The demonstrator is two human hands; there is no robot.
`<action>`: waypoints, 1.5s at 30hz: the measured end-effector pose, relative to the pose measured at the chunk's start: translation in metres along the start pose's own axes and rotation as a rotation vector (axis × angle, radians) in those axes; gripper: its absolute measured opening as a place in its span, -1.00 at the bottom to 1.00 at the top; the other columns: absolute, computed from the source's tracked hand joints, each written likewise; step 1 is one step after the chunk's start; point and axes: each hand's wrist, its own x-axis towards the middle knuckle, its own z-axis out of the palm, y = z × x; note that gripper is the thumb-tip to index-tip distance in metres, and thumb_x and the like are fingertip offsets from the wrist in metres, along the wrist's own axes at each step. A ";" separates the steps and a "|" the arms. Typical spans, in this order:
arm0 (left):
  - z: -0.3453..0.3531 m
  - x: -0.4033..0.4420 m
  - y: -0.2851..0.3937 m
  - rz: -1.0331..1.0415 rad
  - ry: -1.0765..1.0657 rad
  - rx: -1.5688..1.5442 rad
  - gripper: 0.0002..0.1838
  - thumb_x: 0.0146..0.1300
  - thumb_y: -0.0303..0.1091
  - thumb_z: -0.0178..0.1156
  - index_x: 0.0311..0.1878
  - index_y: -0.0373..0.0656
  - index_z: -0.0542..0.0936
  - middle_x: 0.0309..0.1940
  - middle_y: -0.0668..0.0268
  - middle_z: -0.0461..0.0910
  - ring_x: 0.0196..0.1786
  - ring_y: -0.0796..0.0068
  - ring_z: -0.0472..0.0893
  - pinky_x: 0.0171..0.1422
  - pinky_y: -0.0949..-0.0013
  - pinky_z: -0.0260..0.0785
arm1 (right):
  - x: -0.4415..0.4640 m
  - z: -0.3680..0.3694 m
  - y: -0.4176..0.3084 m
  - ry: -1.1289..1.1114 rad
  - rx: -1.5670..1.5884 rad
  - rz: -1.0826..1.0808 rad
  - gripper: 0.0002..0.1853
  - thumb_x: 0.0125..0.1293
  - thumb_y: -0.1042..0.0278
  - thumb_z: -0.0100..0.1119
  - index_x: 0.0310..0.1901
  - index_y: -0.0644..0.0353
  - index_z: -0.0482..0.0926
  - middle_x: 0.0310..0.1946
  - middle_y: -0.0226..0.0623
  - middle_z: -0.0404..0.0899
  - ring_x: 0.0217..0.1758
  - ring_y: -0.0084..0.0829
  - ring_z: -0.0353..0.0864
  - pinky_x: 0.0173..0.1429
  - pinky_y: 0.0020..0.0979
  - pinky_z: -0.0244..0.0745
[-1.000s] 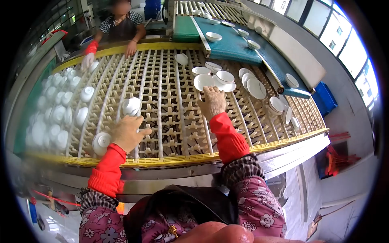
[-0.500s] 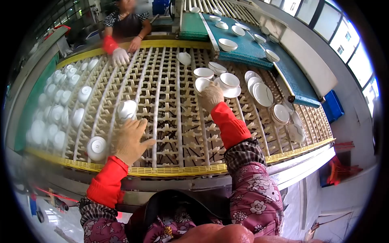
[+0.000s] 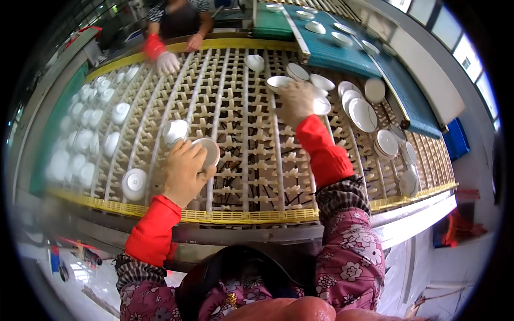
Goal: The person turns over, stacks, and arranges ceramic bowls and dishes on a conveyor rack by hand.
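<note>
My left hand point(image 3: 186, 170), in a tan glove, grips a white bowl point(image 3: 210, 152) tilted on its side, rim facing right, with fingers behind it and thumb below. Another white bowl point(image 3: 175, 131) leans on the pegged conveyor point(image 3: 230, 120) just beyond those fingers. My right hand point(image 3: 296, 101), also gloved, reaches among several bowls and is smeared by motion. A white bowl point(image 3: 278, 82) lies by its fingertips, and a second bowl point(image 3: 322, 82) is on its right. A white dish point(image 3: 322, 106) is partly covered by this hand. Its fingertips are hidden.
Small plates point(image 3: 362, 115) and stacked bowls point(image 3: 386, 143) stand on the pegs at right. Many upturned bowls fill the left side. A teal belt point(image 3: 342, 56) carries more bowls. Across the conveyor, a co-worker's gloved hand point(image 3: 167, 63) rests near the yellow edge point(image 3: 225, 44).
A bowl is now in my left hand, which was empty with fingers spread. My right hand has moved from a nearer bowl to those farther back. The view has shifted slightly.
</note>
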 end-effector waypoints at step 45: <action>-0.017 0.013 -0.018 -0.201 0.003 -0.222 -0.83 0.44 -0.13 0.51 -0.04 0.05 0.89 -0.39 0.31 0.79 -0.33 0.19 0.78 -0.10 0.05 0.70 | -0.119 -0.071 -0.089 0.251 0.990 -0.762 -0.36 0.40 0.60 0.51 0.53 0.33 0.68 0.20 0.04 0.90 0.12 0.02 0.97 0.23 -0.10 0.85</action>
